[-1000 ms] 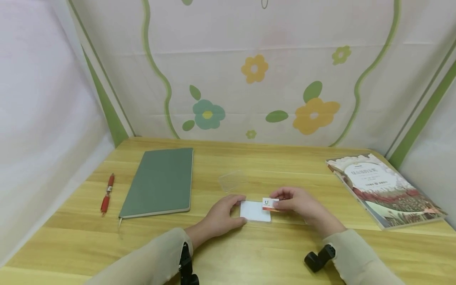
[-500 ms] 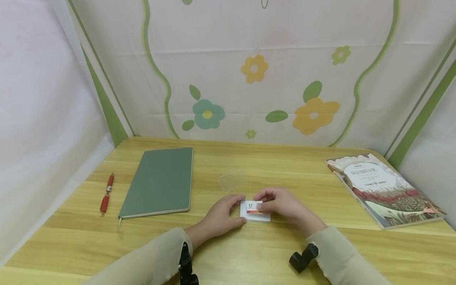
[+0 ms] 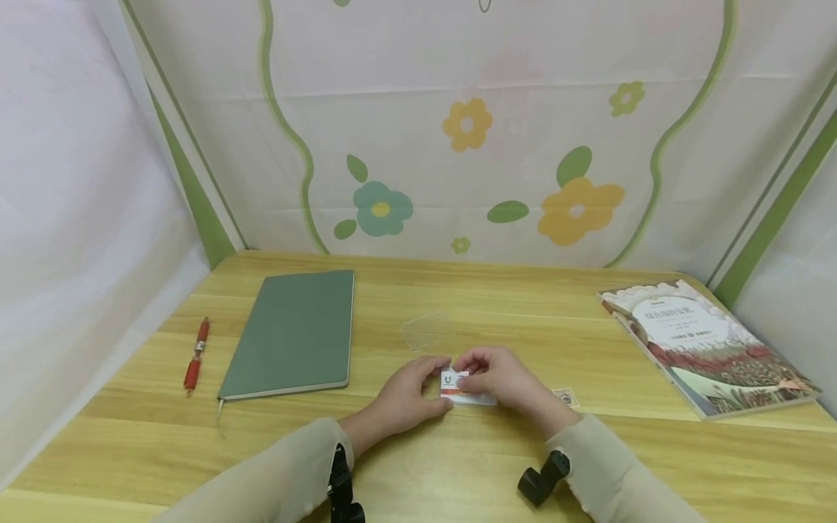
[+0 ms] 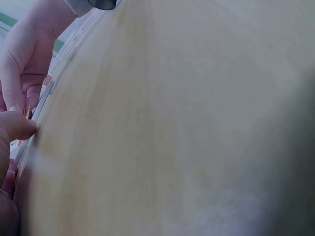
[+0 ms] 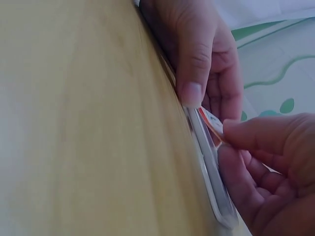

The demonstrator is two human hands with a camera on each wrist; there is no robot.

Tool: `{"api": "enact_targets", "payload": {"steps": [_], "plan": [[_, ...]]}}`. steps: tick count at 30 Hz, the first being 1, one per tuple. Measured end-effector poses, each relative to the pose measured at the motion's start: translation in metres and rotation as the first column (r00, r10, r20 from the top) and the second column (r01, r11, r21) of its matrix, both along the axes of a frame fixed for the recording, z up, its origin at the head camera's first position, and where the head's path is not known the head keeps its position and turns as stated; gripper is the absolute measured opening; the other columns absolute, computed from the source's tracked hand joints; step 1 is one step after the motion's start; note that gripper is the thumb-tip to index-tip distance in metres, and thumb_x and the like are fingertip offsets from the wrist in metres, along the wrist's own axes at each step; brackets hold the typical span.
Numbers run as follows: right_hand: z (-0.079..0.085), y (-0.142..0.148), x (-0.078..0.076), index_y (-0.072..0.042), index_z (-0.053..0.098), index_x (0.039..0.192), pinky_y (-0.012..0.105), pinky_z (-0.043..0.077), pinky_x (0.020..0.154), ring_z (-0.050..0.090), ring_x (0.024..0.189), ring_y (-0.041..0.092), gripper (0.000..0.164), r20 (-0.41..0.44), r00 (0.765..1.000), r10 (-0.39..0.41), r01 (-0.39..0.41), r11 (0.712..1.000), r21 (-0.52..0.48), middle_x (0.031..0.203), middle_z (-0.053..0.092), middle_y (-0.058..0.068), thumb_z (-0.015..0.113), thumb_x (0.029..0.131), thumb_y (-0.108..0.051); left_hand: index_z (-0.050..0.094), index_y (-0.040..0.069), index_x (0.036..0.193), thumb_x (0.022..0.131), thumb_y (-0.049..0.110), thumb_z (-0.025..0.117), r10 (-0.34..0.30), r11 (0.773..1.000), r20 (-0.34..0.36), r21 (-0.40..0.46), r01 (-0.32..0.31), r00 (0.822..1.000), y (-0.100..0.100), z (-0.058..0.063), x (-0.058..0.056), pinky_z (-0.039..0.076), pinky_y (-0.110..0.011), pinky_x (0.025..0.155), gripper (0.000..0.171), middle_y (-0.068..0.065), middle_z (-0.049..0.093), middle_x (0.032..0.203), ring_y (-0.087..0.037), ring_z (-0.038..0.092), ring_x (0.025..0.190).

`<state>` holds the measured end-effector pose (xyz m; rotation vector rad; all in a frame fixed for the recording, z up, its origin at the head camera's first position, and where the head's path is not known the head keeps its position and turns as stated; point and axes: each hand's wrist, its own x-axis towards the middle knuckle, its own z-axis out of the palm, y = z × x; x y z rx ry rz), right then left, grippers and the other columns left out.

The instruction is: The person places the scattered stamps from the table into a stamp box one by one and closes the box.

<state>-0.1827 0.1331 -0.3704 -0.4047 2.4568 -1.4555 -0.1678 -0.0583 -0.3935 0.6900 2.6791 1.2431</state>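
A small clear plastic box (image 3: 482, 400) with a white stack inside lies flat on the wooden table. My left hand (image 3: 407, 396) grips its left end, thumb at the near edge and fingers at the far edge. Between the thumb and fingers of my right hand (image 3: 500, 374) is a small white card (image 3: 449, 379) with a U-shaped logo and an orange band. The card lies over the left part of the box. Seen by the right wrist camera, the card (image 5: 212, 124) tilts slightly up from the box's rim (image 5: 206, 172). My right fingers hide its right part.
Behind the box lies a transparent plastic lid (image 3: 425, 331). A small stamp-like picture card (image 3: 566, 396) sits beside my right wrist. The green notebook (image 3: 294, 334) and a red pen (image 3: 197, 356) are on the left, with a floral-covered book (image 3: 706, 349) on the right.
My right hand has carried the card leftward, from the box's right end to its left part, uncovering the stamp-like card. My left hand keeps its grip on the box.
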Motion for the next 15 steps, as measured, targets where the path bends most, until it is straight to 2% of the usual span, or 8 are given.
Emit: {"api": "enact_targets", "payload": {"steps": [6, 15], "plan": [[-0.001, -0.006, 0.002, -0.007, 0.067, 0.088, 0.023, 0.045, 0.062, 0.051, 0.072, 0.013, 0.014, -0.142, 0.99, -0.018, 0.036, 0.991, 0.131, 0.077, 0.059, 0.0, 0.071, 0.075, -0.005, 0.051, 0.006, 0.13, 0.078, 0.022, 0.072, -0.002, 1.0, -0.006, 0.004, 0.002, 1.0, 0.0, -0.001, -0.001, 0.044, -0.037, 0.093, 0.058, -0.006, 0.055, 0.126, -0.019, 0.052, 0.112], [-0.001, -0.012, 0.005, -0.011, 0.068, 0.084, 0.022, 0.043, 0.06, 0.049, 0.07, 0.011, 0.014, -0.252, 0.967, -0.018, 0.082, 0.966, 0.246, 0.075, 0.058, -0.003, 0.072, 0.073, -0.004, 0.051, 0.006, 0.129, 0.078, 0.022, 0.072, 0.0, 1.0, -0.009, 0.006, 0.0, 1.0, 0.0, -0.001, -0.001, 0.044, -0.038, 0.093, 0.058, -0.006, 0.055, 0.126, -0.02, 0.052, 0.111]]}}
